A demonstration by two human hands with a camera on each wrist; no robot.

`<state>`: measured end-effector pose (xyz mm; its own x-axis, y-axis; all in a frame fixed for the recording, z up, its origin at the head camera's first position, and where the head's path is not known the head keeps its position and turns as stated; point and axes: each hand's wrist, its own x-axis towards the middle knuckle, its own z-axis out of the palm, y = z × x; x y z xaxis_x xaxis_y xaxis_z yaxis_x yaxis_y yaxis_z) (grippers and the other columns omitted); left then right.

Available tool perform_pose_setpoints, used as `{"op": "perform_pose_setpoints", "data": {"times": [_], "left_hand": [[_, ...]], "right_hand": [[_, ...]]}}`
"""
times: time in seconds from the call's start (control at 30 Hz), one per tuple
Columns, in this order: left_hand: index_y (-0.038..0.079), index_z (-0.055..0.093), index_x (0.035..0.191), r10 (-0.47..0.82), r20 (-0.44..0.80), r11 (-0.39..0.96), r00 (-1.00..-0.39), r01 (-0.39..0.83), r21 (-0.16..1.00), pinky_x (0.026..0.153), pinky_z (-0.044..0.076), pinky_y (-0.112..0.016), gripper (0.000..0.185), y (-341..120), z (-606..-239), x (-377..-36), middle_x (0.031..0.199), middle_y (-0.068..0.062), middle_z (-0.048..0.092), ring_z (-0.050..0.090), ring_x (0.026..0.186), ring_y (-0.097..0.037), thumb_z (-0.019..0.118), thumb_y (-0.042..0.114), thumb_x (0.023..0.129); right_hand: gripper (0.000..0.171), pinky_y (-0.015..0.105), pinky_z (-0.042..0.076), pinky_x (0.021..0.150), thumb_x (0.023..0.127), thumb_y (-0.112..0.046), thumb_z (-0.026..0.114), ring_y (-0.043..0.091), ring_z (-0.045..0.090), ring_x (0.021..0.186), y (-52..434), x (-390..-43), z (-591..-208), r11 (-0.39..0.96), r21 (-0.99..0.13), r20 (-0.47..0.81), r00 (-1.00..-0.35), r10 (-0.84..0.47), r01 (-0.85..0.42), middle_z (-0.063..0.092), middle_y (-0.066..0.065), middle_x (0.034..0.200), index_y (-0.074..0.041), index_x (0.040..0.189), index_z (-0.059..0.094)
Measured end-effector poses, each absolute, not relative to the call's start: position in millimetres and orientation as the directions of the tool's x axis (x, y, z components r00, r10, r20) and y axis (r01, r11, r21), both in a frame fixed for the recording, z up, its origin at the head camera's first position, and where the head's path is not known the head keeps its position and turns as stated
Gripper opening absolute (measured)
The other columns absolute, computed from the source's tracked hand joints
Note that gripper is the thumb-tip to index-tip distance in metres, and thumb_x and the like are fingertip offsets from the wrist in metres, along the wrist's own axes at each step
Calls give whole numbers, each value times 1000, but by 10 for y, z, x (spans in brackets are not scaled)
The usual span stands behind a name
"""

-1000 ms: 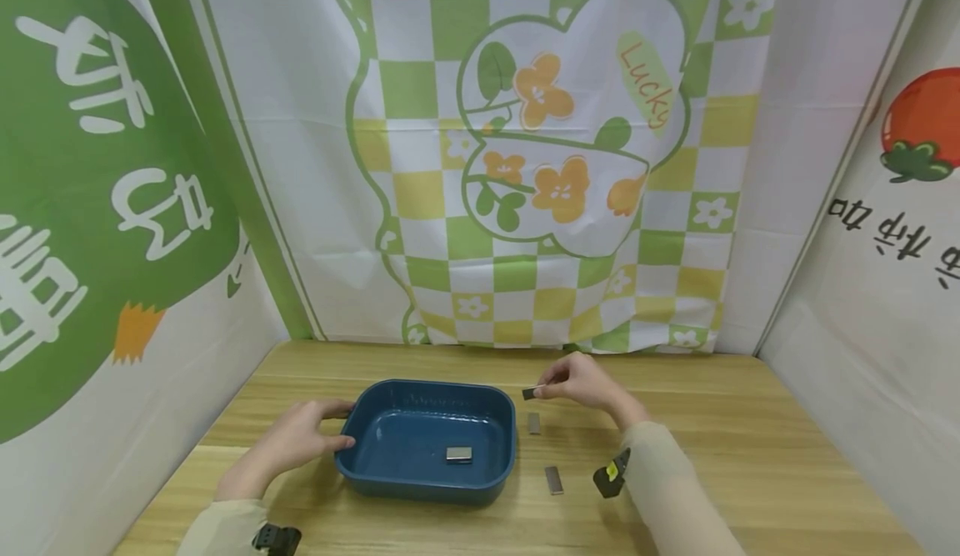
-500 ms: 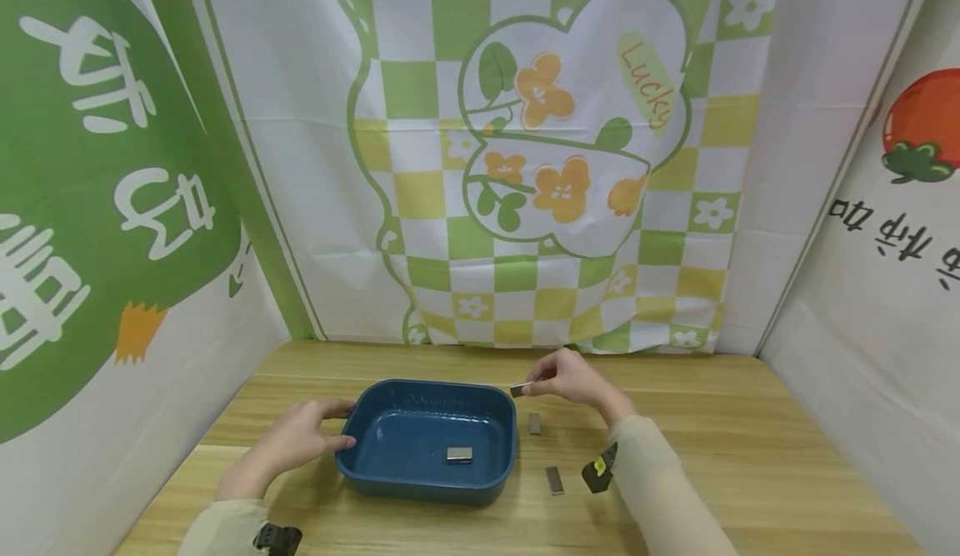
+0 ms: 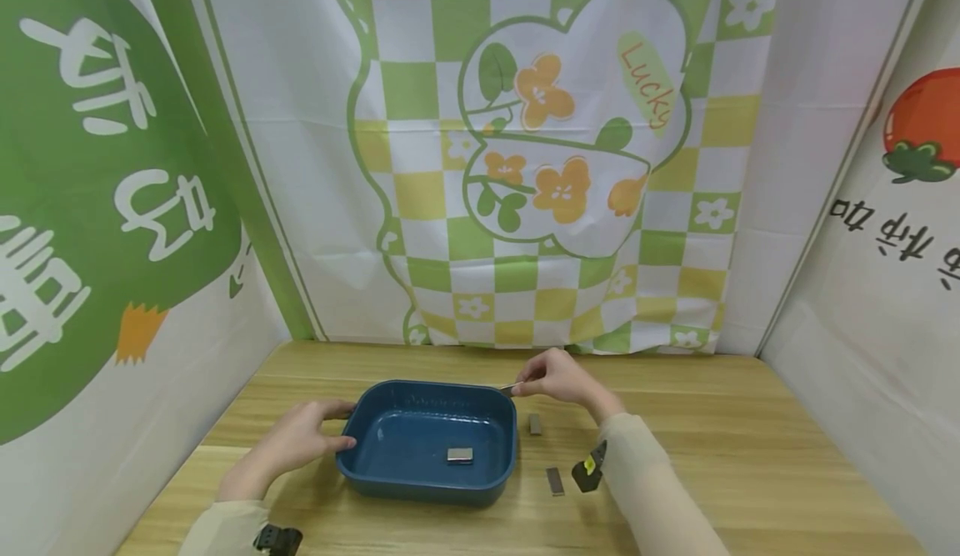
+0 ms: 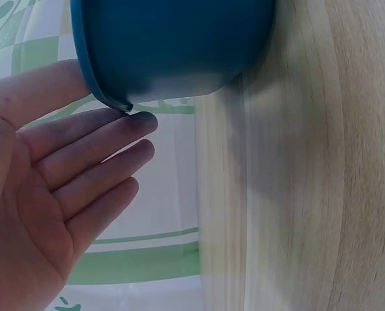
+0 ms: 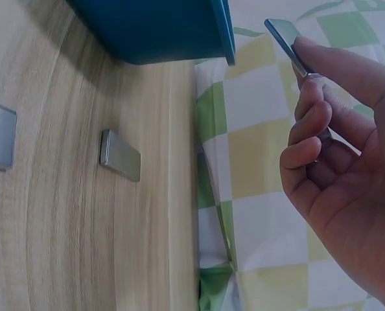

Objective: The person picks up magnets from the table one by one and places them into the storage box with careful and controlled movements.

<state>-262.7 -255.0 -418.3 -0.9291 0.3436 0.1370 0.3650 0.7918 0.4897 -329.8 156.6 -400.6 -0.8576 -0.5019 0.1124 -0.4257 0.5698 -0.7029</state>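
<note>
From my end, I read the held metal block (image 5: 284, 40) as small, thin and stiff, with some weight for its size and smooth faces that could slip if the hold were loose or off-centre. The right hand (image 3: 558, 377) has it pinched near one end, thumb on one face and index finger behind, the other fingers curled into the palm. Its free end points away from that hand, towards the blue tub (image 3: 420, 483), raised above the rim and apart from it in the right wrist view; whether it is over the inside I can't tell. I'd take such a block by its two long edges or broad faces, nearer the middle, so it won't swivel. On the surface (image 3: 750, 439), the upper loose block (image 3: 535, 424) lies just nearer the body than the right hand, with the lower loose block (image 3: 555, 482) nearer still. The left hand (image 3: 300, 435) has its fingers out straight, thumb at the rim of the tub beside it. The tub looks rigid and glossy; steadying it at the end wall seems sound.
</note>
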Motion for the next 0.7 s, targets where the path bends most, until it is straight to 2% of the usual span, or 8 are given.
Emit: {"op": "perform_pose_setpoints", "data": {"times": [0.17, 0.37, 0.7], "left_hand": [[1, 62, 122, 349, 145, 787, -926, 373, 492, 94, 45, -56, 54, -2551, -4190, -2639, 117, -16, 67, 60, 111, -37, 78, 27, 77], [1, 61, 122, 347, 141, 787, -927, 369, 495, 95, 45, -56, 54, -2551, -4195, -2641, 117, -16, 67, 60, 112, -37, 78, 27, 77], [2, 61, 122, 344, 136, 787, -929, 364, 497, 95, 45, -56, 54, -2546, -4188, -2637, 117, -16, 66, 59, 113, -37, 77, 28, 78]], "right_hand": [[15, 29, 53, 67, 83, -30, 73, 19, 66, 77, 1508, -3312, -4002, 564, -711, 104, -855, -508, -421, 71, -3, 81, -15, 87, 74], [13, 27, 54, 68, 82, -30, 73, 15, 66, 76, 1444, -3329, -4000, 581, -689, 105, -853, -511, -433, 71, -5, 80, -17, 86, 74], [11, 27, 52, 66, 82, -29, 74, 17, 64, 73, 1356, -3357, -4019, 576, -694, 103, -851, -514, -432, 71, -5, 78, -17, 84, 75]]}}
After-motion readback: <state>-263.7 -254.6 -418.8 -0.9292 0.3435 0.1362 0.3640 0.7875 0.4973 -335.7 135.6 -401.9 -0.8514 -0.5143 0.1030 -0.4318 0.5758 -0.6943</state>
